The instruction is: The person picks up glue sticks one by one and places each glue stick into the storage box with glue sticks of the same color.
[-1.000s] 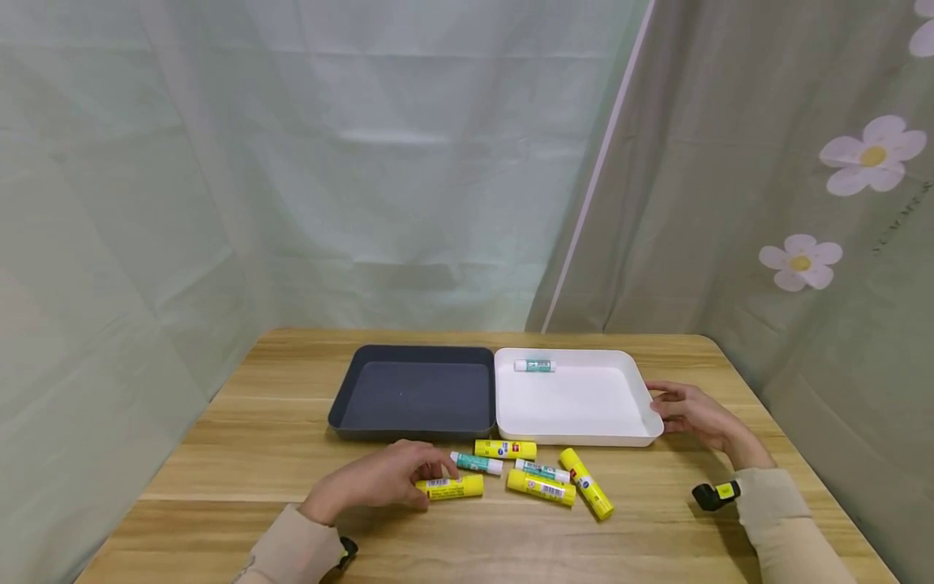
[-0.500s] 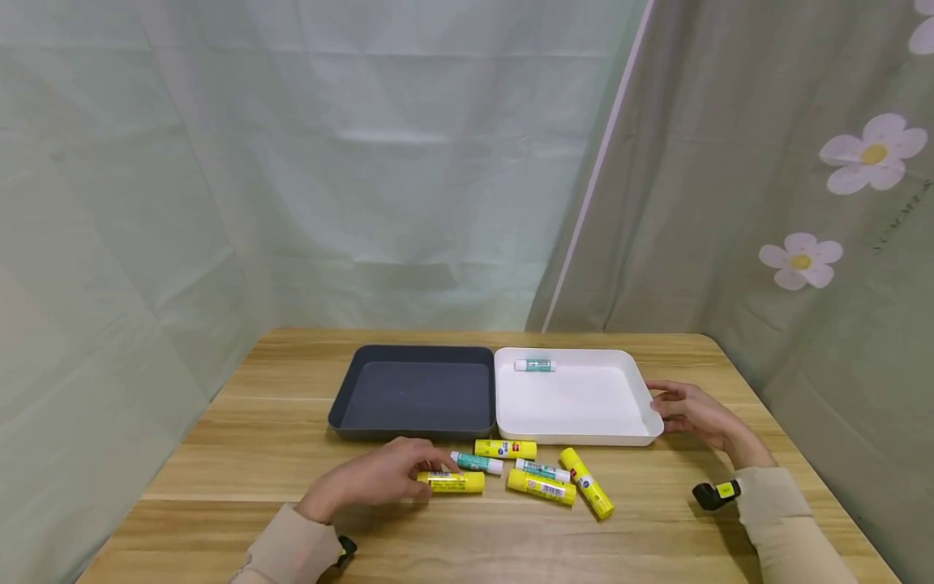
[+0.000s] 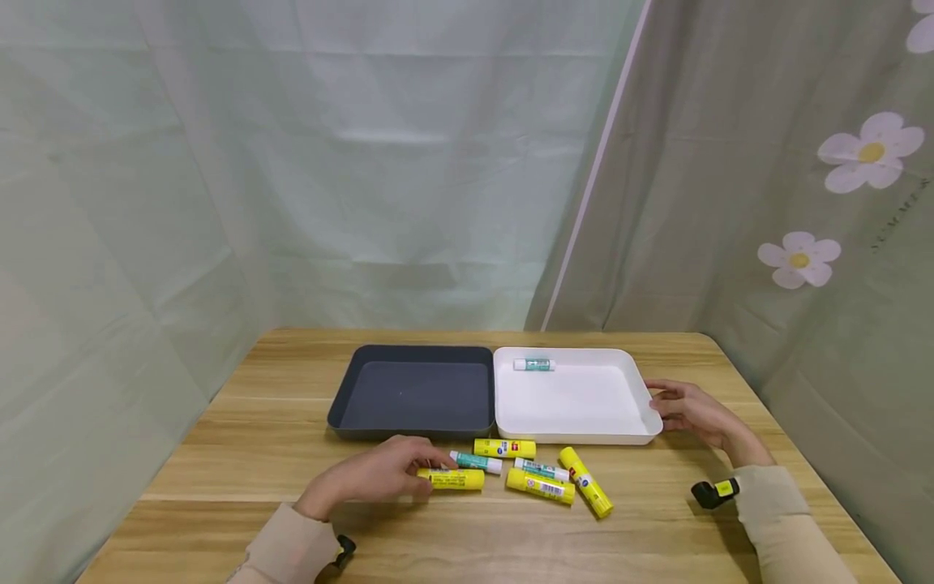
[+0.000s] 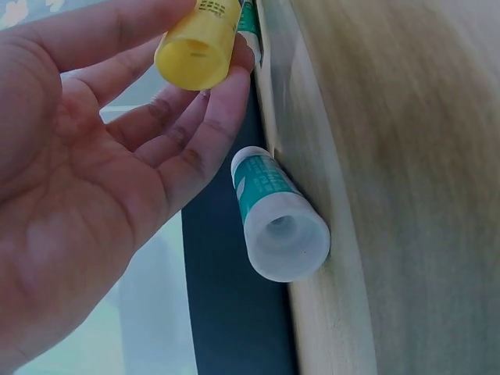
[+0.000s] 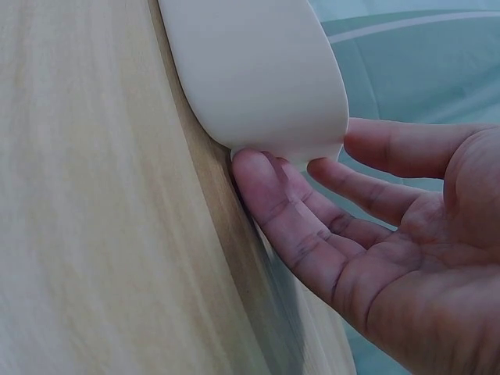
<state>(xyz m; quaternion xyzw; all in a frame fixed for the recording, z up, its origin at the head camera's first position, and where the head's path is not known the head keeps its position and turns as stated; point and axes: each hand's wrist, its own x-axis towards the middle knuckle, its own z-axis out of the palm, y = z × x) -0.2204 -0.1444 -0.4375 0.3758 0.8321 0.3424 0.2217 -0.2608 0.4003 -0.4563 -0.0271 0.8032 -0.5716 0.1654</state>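
Note:
My left hand [image 3: 390, 470] pinches a yellow glue stick [image 3: 460, 479] between thumb and fingers, low at the front of the dark grey tray [image 3: 412, 434]. In the left wrist view its yellow end [image 4: 194, 62] shows between the fingers. Below that hand, a glue stick with a green label [image 4: 262, 183] lies on the table; the hand hides it from the head view. My right hand [image 3: 693, 412] holds the right edge of the white tray [image 3: 584, 439]. Its thumb meets the rim and the other fingertips touch the tray wall [image 5: 258, 70].
One green-and-white glue stick [image 3: 535, 365] lies inside the white tray. In front of the trays on the wooden table [image 3: 467, 543] lie a green-and-white stick [image 3: 477, 462], another one [image 3: 541, 468] and yellow glue sticks [image 3: 505, 448]. Curtains [image 3: 409, 162] hang behind the table.
The yellow glue stick in my left hand has risen slightly and turned, so its barcode has rolled out of sight. My right hand and the trays stay in place.

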